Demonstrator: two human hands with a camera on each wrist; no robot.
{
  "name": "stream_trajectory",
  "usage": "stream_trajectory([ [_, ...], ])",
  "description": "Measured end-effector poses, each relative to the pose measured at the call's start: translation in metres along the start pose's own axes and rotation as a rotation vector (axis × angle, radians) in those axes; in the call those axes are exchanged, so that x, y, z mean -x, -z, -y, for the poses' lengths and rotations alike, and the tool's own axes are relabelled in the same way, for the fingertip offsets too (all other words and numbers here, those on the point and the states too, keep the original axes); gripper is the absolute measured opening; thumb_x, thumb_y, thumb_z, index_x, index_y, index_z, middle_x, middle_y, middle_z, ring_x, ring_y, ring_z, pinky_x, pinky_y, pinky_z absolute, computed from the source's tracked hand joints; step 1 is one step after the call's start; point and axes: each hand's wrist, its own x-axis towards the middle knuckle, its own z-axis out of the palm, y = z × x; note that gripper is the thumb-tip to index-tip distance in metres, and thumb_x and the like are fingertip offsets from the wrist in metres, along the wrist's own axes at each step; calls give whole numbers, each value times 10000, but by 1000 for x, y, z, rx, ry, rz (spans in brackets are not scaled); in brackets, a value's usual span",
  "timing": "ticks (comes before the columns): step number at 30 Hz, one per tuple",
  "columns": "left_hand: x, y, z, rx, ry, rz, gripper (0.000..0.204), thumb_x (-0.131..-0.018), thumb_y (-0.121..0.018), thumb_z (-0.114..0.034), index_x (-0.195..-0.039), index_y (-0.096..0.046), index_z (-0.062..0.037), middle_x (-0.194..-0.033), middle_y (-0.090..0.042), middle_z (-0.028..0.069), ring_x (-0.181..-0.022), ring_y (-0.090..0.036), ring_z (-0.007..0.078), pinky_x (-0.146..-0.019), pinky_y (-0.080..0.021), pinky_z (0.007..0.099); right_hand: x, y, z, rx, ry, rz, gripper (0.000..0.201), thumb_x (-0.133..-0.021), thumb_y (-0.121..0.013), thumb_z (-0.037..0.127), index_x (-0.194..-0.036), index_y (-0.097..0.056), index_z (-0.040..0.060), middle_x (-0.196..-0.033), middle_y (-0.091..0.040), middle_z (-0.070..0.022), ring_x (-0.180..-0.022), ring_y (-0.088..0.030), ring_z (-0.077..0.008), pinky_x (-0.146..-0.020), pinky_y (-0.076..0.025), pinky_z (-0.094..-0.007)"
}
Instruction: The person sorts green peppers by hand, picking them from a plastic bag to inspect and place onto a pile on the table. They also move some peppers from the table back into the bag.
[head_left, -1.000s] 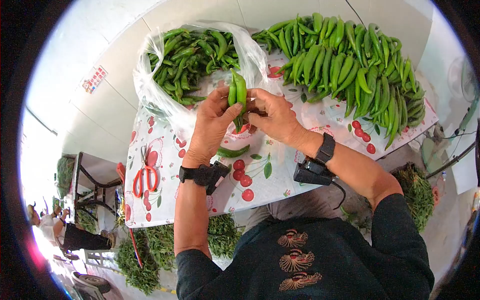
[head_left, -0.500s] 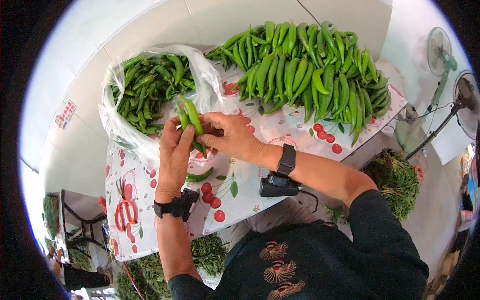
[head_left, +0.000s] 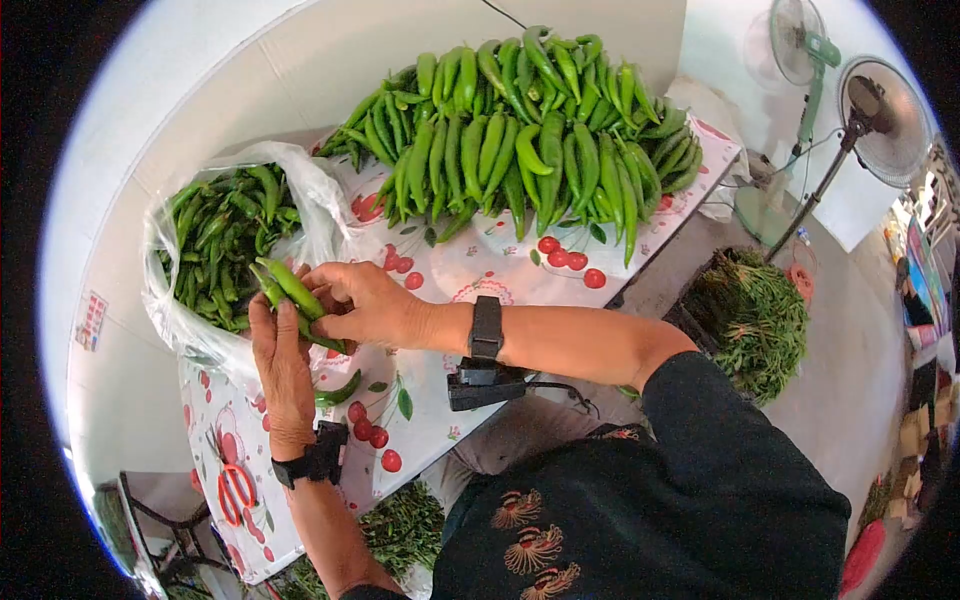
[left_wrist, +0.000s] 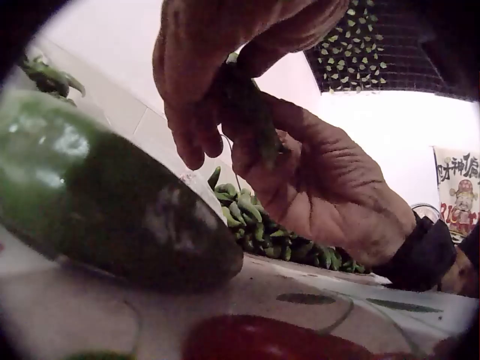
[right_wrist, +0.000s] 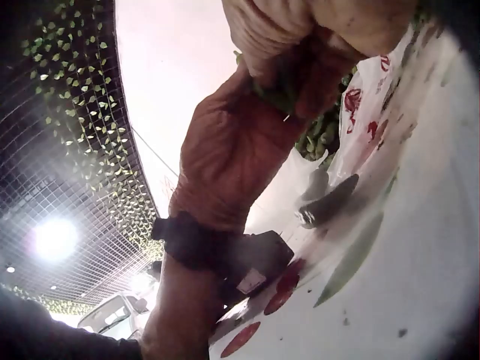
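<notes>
Two or more green peppers (head_left: 296,292) are held between both hands in front of the plastic bag. The left hand (head_left: 281,365) grips their lower side with thumb and fingers. From the right, the right hand (head_left: 368,303) pinches the same peppers, its fingers curled round them. In the left wrist view the right hand (left_wrist: 322,180) and the left hand (left_wrist: 217,52) meet at the peppers (left_wrist: 247,112), largely hidden by fingers. A single pepper (head_left: 338,390) lies on the cloth just below the hands; it looms large as a green pepper (left_wrist: 112,195) in the left wrist view.
An open plastic bag (head_left: 310,178) of peppers stands at the table's left. Peppers (head_left: 490,150) are laid in overlapping rows along the back. Red-handled scissors (head_left: 236,493) lie at the left front of the cherry-patterned cloth (head_left: 420,375). Two fans (head_left: 885,120) stand at right, near bundled greens (head_left: 750,325).
The head view has swung to the right, so the table and hands appear further left and the fans are in view. Both hands still hold the peppers, now tilted more to the side.
</notes>
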Motion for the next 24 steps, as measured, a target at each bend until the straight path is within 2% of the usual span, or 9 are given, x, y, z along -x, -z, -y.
stream_trajectory([
  [3, 2, -1, -3, -82, 3, -17, 318, -996, -399, -230, -1261, -424, -56, -1245, -529, 92, -1073, -515, 148, -908, -418, 294, -3, 0, -4, 20, 75, -22, 425, -763, -642, 7, -1157, -498, -54, -860, -662, -107, -745, -623, -124, -639, -506, -251],
  [5, 3, -3, -2, -59, -5, -12, 319, -997, -401, -238, -1267, -424, -69, -1211, -531, 79, -1056, -509, 140, -876, -428, 278, -1, 2, 6, 58, -31, 6, 444, -748, -640, -1, -1164, -496, -65, -821, -660, -119, -694, -623, -134, -601, -507, -255],
  [7, 4, -2, -4, -229, -44, -38, 332, -997, -407, -249, -1274, -419, -66, -1167, -522, 57, -1033, -505, 135, -856, -434, 269, 0, 4, 13, 67, -17, 2, 454, -743, -637, -3, -1169, -496, -69, -807, -658, -124, -674, -621, -138, -584, -505, -258],
  [9, 5, -3, -3, -116, -31, -9, 352, -995, -418, -262, -1281, -413, -56, -1133, -509, 47, -1008, -507, 138, -853, -434, 272, 1, 4, 20, 76, 0, -6, 463, -738, -633, -5, -1175, -496, -73, -792, -657, -128, -653, -618, -142, -566, -503, -261],
  [15, 10, -7, -10, 32, -105, 88, 408, -993, -392, -328, -1272, -413, -31, -1239, -500, 120, -1091, -547, 215, -871, -482, 345, 15, 14, 46, 65, -73, -30, 484, -739, -633, 16, -1197, -501, -63, -830, -657, -130, -676, -617, -142, -556, -499, -254],
  [17, 9, -6, -9, 53, -117, 79, 440, -988, -388, -358, -1273, -416, -25, -1249, -511, 149, -1049, -579, 239, -826, -503, 352, 25, 30, 57, 124, 6, -63, 488, -754, -660, 58, -1202, -503, -53, -875, -655, -118, -701, -616, -144, -565, -501, -252],
  [19, 14, -9, -17, -71, -105, 77, 449, -983, -398, -363, -1262, -435, -13, -1231, -535, 168, -1006, -598, 240, -785, -513, 338, 41, 54, 86, 155, -107, -158, 397, -713, -697, 107, -1068, -602, -45, -847, -669, -120, -737, -639, -139, -608, -521, -277],
  [21, 14, -7, -15, -67, -109, 79, 471, -974, -412, -382, -1264, -440, -11, -1230, -542, 166, -991, -596, 227, -767, -509, 327, 52, 81, 115, 33, -97, -205, 371, -751, -675, 92, -1088, -594, -40, -856, -661, -107, -688, -632, -147, -574, -524, -272],
  [24, 16, -4, -19, -69, -119, 71, 486, -965, -431, -397, -1252, -462, -6, -1218, -557, 160, -961, -597, 206, -743, -506, 311, 54, 127, 147, 331, -133, -369, 385, -773, -667, 97, -1117, -568, -45, -866, -646, -112, -657, -616, -154, -549, -522, -266],
])
